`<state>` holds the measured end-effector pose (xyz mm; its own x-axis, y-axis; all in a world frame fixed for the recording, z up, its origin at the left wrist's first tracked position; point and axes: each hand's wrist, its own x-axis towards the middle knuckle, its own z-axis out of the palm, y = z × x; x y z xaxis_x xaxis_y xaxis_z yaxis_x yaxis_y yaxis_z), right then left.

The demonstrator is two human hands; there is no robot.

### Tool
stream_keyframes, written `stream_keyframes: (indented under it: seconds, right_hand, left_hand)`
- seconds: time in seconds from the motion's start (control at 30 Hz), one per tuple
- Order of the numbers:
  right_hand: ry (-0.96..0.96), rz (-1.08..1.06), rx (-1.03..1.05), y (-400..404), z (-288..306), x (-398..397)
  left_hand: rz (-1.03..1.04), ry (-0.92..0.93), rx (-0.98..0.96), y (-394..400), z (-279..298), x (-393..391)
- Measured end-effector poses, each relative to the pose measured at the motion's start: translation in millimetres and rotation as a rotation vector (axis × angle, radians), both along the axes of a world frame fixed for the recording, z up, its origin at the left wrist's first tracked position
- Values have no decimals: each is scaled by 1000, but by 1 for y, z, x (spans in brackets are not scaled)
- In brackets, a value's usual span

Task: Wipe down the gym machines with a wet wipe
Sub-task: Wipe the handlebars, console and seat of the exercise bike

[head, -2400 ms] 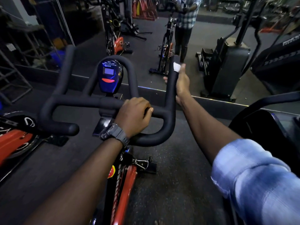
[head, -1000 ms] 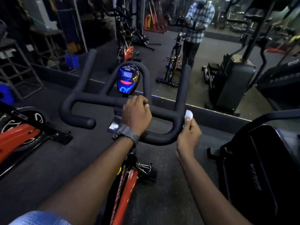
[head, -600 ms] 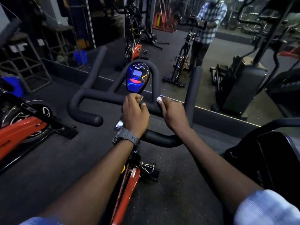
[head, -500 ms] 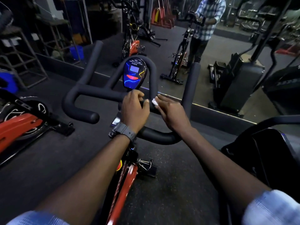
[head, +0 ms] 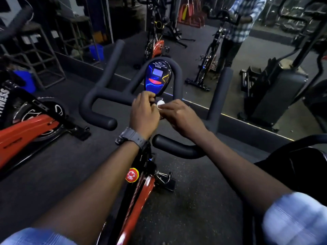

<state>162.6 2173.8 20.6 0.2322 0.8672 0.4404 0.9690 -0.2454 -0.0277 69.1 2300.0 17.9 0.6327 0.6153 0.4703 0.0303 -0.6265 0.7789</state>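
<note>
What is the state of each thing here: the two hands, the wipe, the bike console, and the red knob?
left hand: fingers curled, at the handlebar centre, touching the wet wipe.
right hand: pinches the wet wipe.
wet wipe: bunched small, held between both hands below the console.
console: lit, screen glowing blue.
handlebar: upright on the bike, not gripped.
red knob: on the frame, untouched.
</note>
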Motion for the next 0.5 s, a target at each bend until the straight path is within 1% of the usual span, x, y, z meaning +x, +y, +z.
stream_keyframes:
  seconds: [0.1, 0.17, 0.23, 0.33, 0.4, 0.5]
  right_hand:
    - [-76, 65, 9, -39, 0, 16]
    - [-126, 41, 48, -46, -2, 20]
    - [-136, 37, 59, -20, -7, 15]
    - [-118, 69, -10, 21, -14, 1]
    - [-116, 97, -79, 10, -12, 8]
    - [-202, 190, -74, -34, -9, 25]
  left_hand:
    - [-46, 97, 176, 24, -2, -6]
    - [-92, 113, 226, 28, -2, -8]
    - [-96, 96, 211, 27, -2, -8]
    - [-72, 86, 165, 28, -3, -5]
    - [-83, 96, 164, 28, -2, -4]
    - [-107, 64, 209, 29, -1, -7]
